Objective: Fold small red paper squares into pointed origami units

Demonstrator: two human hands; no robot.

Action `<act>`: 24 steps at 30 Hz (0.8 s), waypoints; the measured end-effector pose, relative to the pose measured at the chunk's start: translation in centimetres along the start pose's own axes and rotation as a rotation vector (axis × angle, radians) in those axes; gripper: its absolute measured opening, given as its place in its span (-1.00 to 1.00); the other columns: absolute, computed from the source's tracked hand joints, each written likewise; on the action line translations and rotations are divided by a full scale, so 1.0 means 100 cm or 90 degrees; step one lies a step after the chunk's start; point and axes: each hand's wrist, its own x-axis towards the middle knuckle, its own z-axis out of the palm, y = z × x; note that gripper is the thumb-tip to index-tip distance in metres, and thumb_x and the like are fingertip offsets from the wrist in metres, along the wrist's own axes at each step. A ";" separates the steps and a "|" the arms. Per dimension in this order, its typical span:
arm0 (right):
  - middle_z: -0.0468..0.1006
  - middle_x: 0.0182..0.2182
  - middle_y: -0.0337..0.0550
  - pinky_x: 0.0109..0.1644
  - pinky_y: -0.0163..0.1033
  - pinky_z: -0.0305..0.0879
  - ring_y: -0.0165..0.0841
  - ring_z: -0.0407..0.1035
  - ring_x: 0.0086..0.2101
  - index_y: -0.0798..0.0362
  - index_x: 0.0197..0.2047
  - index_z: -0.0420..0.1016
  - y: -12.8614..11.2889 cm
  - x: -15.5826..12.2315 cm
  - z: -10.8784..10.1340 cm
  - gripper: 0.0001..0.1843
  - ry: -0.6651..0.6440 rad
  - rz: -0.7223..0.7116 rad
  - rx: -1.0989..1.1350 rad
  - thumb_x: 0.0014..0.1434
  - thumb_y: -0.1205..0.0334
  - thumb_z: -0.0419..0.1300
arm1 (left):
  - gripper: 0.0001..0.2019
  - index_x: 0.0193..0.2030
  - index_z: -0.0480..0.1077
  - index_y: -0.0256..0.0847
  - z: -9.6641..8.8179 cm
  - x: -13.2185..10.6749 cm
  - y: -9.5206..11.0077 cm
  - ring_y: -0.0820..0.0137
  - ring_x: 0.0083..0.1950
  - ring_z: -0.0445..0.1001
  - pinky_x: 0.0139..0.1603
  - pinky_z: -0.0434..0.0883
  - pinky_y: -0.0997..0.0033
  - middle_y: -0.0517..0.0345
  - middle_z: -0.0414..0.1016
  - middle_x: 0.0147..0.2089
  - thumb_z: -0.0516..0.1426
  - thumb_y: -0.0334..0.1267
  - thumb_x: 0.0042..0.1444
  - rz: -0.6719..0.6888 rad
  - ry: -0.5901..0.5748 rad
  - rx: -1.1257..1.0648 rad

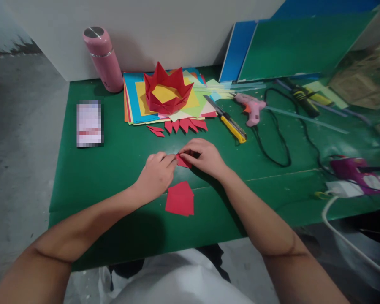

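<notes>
Both my hands meet over the middle of the green table (107,169). My left hand (156,175) and my right hand (202,157) pinch a small folded red paper piece (183,161) between their fingertips. Just in front of my left hand lie a few flat red paper squares (180,198). Farther back, several folded red paper points (180,125) lie in a row beside a stack of coloured paper (136,103), which carries a red folded paper crown (167,89).
A pink flask (104,58) stands at the back left, a phone (89,123) lies at the left. A yellow utility knife (230,124), a pink glue gun (251,107) with black cable, and green and blue boards (291,46) are at the right.
</notes>
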 end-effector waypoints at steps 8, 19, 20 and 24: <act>0.55 -0.39 -0.14 -0.22 -0.22 0.28 -0.33 0.38 -0.32 0.04 -0.29 0.55 0.006 -0.001 -0.003 -0.87 -0.018 -0.104 -0.025 0.23 0.26 0.17 | -0.71 0.05 0.41 -0.31 0.001 -0.002 0.001 0.21 -0.08 0.29 -0.18 0.23 0.21 -0.03 0.47 0.03 0.02 -0.38 0.23 -0.006 0.016 0.013; 0.53 -0.38 -0.09 -0.26 -0.24 0.28 -0.33 0.38 -0.34 0.05 -0.25 0.56 0.011 -0.002 -0.006 -0.77 -0.054 -0.174 -0.067 0.31 0.24 0.07 | -0.70 0.05 0.42 -0.31 -0.002 -0.001 -0.001 0.19 -0.06 0.29 -0.16 0.23 0.20 -0.09 0.46 0.01 0.00 -0.37 0.23 -0.004 -0.008 0.002; 0.54 -0.37 -0.09 -0.25 -0.24 0.28 -0.33 0.39 -0.34 0.05 -0.24 0.56 0.010 -0.002 -0.006 -0.76 -0.058 -0.172 -0.064 0.31 0.24 0.06 | -0.70 0.05 0.42 -0.31 -0.002 -0.001 -0.001 0.18 -0.06 0.29 -0.16 0.23 0.20 -0.09 0.46 0.01 0.00 -0.37 0.23 -0.005 -0.009 -0.001; 0.55 -0.35 -0.09 -0.24 -0.23 0.29 -0.33 0.39 -0.33 0.02 -0.21 0.57 0.008 -0.002 -0.008 -0.73 -0.073 -0.157 -0.064 0.33 0.23 0.03 | -0.71 0.03 0.42 -0.29 -0.003 -0.001 -0.001 0.19 -0.07 0.30 -0.17 0.22 0.19 -0.09 0.47 -0.02 -0.02 -0.36 0.25 -0.008 -0.003 -0.009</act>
